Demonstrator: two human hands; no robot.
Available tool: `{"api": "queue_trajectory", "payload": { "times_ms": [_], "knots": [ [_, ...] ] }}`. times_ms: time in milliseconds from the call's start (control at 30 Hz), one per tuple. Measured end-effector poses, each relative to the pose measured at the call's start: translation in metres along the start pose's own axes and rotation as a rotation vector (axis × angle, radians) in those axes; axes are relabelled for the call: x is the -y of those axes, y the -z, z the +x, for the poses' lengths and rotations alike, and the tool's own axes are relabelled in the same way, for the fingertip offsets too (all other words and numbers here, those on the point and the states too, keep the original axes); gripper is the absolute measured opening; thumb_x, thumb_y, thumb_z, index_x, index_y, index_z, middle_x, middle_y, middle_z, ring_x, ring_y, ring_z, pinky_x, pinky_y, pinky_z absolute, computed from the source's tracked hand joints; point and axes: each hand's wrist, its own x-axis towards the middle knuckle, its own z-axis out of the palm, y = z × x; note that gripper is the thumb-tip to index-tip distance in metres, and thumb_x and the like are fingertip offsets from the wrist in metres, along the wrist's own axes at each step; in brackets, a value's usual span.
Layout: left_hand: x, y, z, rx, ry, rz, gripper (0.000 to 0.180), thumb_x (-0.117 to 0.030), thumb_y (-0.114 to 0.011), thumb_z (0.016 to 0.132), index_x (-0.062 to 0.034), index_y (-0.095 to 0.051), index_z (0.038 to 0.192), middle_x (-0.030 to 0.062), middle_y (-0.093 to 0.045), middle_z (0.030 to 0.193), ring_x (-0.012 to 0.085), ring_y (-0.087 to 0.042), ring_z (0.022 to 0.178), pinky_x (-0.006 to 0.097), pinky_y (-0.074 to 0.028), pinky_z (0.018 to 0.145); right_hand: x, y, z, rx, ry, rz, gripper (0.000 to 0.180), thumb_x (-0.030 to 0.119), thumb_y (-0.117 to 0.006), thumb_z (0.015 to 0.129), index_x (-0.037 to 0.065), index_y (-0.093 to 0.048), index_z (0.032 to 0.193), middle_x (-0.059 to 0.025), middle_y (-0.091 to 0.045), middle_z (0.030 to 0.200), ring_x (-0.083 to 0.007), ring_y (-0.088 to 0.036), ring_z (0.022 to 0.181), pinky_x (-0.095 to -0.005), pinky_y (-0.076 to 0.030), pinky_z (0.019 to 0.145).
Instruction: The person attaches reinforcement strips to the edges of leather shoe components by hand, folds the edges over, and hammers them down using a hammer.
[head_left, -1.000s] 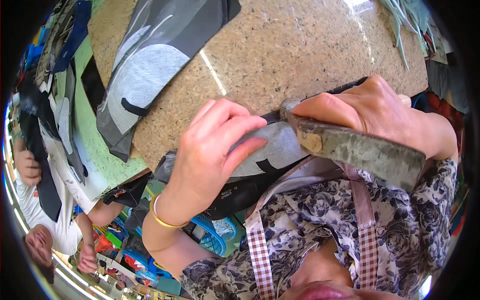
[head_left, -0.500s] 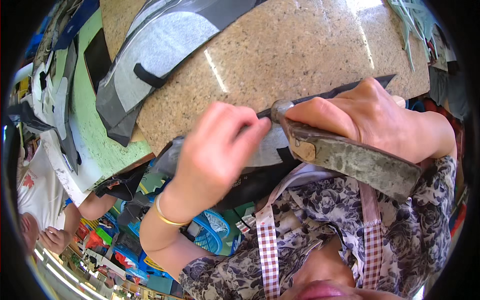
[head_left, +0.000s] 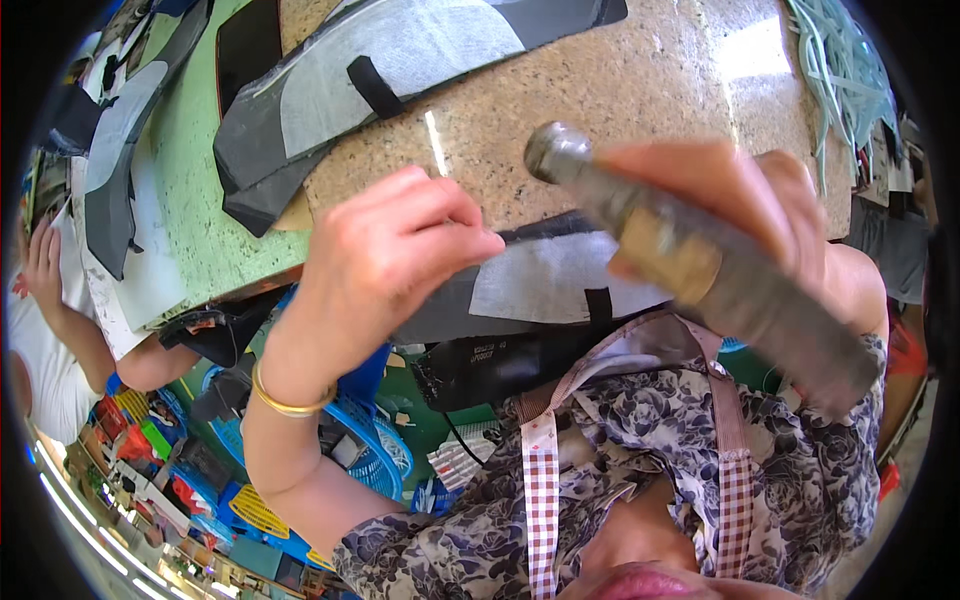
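**Hammer raised over a grey fabric piece on the stone worktop**

Hammer (head_left: 700, 265), one only, sits in the right hand (head_left: 770, 220), whose fingers wrap round its worn handle; the round metal head points up and to the left, lifted above the worktop (head_left: 620, 110). The left hand (head_left: 385, 265) has its fingers pinched narrowly on the edge of a grey fabric piece (head_left: 545, 285) with a white patch and a short black strap, lying at the near edge of the worktop. One gold bangle (head_left: 285, 400) rings the left wrist.

Farther back lies a second, larger grey piece (head_left: 400, 60) of the same kind. A bundle of pale green strips (head_left: 840, 70) lies at the far right. The speckled stone worktop meets a green mat (head_left: 200, 190) on the left, where more cut pieces lie, too crowded to count. Another person's arm (head_left: 60, 310) shows at the left edge. Blue baskets (head_left: 370, 450) stand below. The hammer is blurred, and its handle end is hard to make out.
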Motion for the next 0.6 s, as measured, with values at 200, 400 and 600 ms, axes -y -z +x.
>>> {"api": "queue_trajectory", "payload": {
  "times_ms": [200,400,600],
  "knots": [
    [-0.007,-0.022,0.013,-0.045,-0.031,-0.119,0.018,-0.006,-0.074,0.072,-0.0073,-0.070,0.089,0.0055,-0.061,0.084,0.0232,-0.063,0.075,0.034,-0.050,0.062,-0.028,0.006,-0.012,0.299,-0.240,0.261,0.034,0.011,-0.069,0.085,0.002,-0.059,0.117,-0.0099,-0.069,0.089,-0.0219,-0.070,0.069,-0.0324,-0.055,0.063],
    [-0.015,-0.046,0.034,-0.090,-0.043,-0.001,0.019,-0.004,-0.072,0.072,-0.0036,-0.069,0.091,0.0081,-0.061,0.087,0.0247,-0.060,0.078,0.033,-0.051,0.066,-0.028,0.015,-0.029,0.449,-0.134,0.077,0.032,0.012,-0.073,0.083,0.004,-0.062,0.113,-0.0130,-0.066,0.100,-0.0240,-0.069,0.075,-0.0315,-0.054,0.061],
    [-0.012,-0.034,0.039,-0.018,-0.182,0.011,0.020,-0.007,-0.071,0.072,-0.0002,-0.068,0.091,0.0093,-0.061,0.085,0.0265,-0.061,0.078,0.036,-0.051,0.065,-0.022,0.031,-0.023,0.175,-0.180,-0.020,0.046,0.016,-0.074,0.082,0.000,-0.056,0.121,-0.0102,-0.068,0.101,-0.0179,-0.068,0.064,-0.0305,-0.052,0.058]
  ]
}}
